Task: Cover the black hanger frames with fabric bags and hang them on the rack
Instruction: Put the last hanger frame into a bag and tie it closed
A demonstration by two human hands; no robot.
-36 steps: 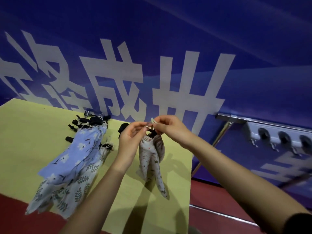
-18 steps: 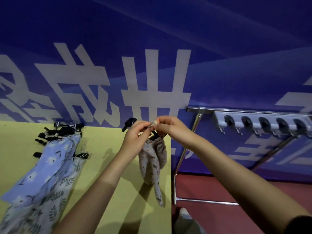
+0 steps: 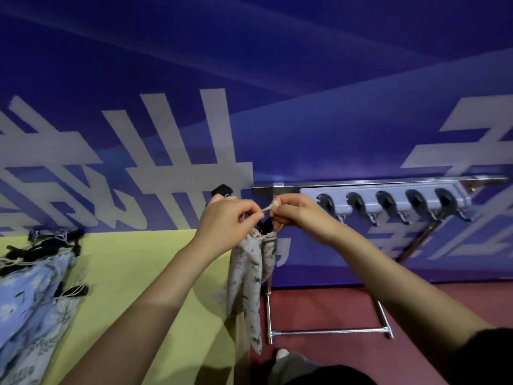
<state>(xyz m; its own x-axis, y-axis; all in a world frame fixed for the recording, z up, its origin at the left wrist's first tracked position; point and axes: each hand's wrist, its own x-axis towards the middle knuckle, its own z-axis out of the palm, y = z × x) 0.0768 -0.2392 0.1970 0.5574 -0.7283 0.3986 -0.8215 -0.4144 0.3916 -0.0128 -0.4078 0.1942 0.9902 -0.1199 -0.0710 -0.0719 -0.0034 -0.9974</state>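
Note:
My left hand [image 3: 227, 226] and my right hand [image 3: 298, 215] are raised side by side, each pinching the beige drawstring [image 3: 268, 208] of a cream patterned fabric bag [image 3: 249, 276]. The bag hangs below my fingers and covers a black hanger frame, whose top [image 3: 266, 226] peeks out between my hands, and a black end [image 3: 221, 189] shows above my left hand. Just to the right stands the metal rack [image 3: 361, 181] with a grey hook strip [image 3: 388, 202]. On the yellow table [image 3: 133, 262], at the left, lie blue floral bags [image 3: 30, 295] over black hanger frames [image 3: 41, 248].
The rack's chrome legs and foot bar [image 3: 330, 332] stand on the red floor beside the table's right edge. A blue wall with large white characters runs behind everything. My shoe [image 3: 283, 354] shows at the bottom, near the rack's foot.
The view has swung right, bringing the rack closer to centre. My hands, still holding the drawstring and bag, have moved right past the table's edge towards the rack's left end.

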